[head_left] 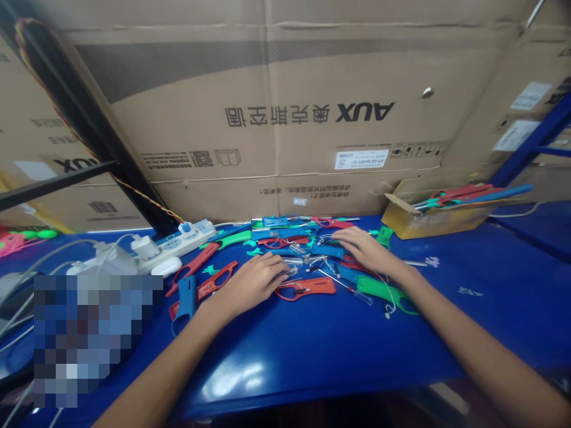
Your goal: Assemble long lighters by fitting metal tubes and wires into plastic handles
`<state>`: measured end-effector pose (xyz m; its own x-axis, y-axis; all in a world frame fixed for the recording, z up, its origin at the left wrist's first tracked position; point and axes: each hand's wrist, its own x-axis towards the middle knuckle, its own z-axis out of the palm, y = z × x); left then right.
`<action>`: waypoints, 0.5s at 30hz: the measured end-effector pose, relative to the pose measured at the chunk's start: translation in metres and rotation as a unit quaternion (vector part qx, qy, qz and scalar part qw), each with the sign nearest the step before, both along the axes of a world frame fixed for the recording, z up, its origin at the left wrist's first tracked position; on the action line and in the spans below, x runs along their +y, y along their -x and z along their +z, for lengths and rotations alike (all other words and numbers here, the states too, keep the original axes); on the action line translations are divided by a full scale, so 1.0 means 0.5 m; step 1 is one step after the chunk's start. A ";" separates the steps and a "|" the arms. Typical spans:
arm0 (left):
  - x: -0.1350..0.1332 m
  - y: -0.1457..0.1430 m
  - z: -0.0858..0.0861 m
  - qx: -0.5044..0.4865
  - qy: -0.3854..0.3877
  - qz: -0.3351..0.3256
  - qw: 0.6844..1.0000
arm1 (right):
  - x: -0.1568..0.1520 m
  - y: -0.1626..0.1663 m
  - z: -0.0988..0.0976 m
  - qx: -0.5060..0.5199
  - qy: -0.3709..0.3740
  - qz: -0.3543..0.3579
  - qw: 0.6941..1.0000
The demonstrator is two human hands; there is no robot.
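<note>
My left hand (261,278) rests low over the pile, its fingers curled together beside a small clear part (292,271); whatever they pinch is hidden. To the right, my right hand (366,252) reaches into the pile with fingers stretched and slightly apart, near a thin white wire (325,238). Around both hands lie plastic handle shells, like those of long-neck lighters. An orange-red shell (314,289) lies between the hands, a green shell (379,288) below my right wrist, and a blue shell (189,297) left of my left hand. A thin metal rod (334,279) ends in a clear piece.
A cardboard box (441,223) of red and blue shells stands at the back right. White power strips (190,236) with plugs and cables lie on the left. A large carton (285,71) walls off the back of the blue table (285,356).
</note>
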<state>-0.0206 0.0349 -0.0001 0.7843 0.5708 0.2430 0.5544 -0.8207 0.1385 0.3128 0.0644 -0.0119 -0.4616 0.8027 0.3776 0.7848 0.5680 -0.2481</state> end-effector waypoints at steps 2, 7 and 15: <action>0.001 0.001 -0.001 -0.008 0.003 0.001 1.000 | -0.003 0.025 -0.002 -0.004 0.003 0.021 1.000; -0.003 -0.005 0.002 -0.011 0.004 -0.001 1.000 | -0.005 0.079 -0.005 -0.053 0.005 0.050 0.997; -0.004 -0.008 0.003 -0.015 0.011 -0.001 1.000 | -0.007 0.099 -0.008 -0.099 -0.008 0.041 0.994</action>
<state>-0.0165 0.0328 0.0016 0.7781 0.5746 0.2537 0.5476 -0.8184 0.1741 0.2634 0.0611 -0.0159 -0.5922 0.7537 0.2850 0.7680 0.6350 -0.0835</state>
